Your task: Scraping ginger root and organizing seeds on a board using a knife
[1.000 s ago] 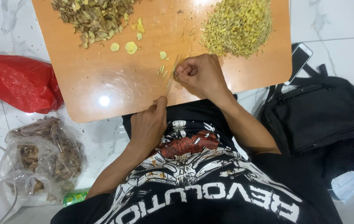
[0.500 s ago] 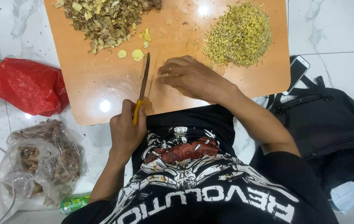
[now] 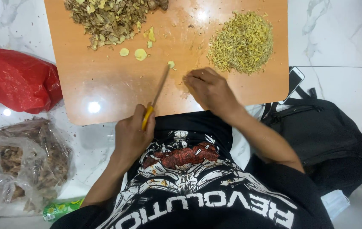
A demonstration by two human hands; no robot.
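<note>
My left hand [image 3: 130, 136] grips a knife [image 3: 155, 98] by its yellow handle. The blade slants up to the right over an orange cutting board [image 3: 104, 93], and its tip lies next to a small yellow piece [image 3: 171, 64]. My right hand [image 3: 209, 90] rests knuckles-up on the board just right of the blade, fingers curled down onto the surface. What lies under those fingers is hidden. A pile of finely chopped yellow bits [image 3: 242, 42] sits beyond my right hand. A heap of brown and yellow peelings [image 3: 108, 17] lies at the board's far left, with two yellow slices [image 3: 133, 53] near it.
A red plastic bag [image 3: 17, 80] lies left of the board. A clear bag of brown roots [image 3: 19, 163] and a green wrapper [image 3: 62, 208] are at lower left. A black backpack [image 3: 321, 135] and a phone [image 3: 293, 80] lie to the right on the white marble floor.
My left hand took up the knife from the board's near edge and tilted its blade to the right toward the small piece. My right hand shifted right and lowered onto the board.
</note>
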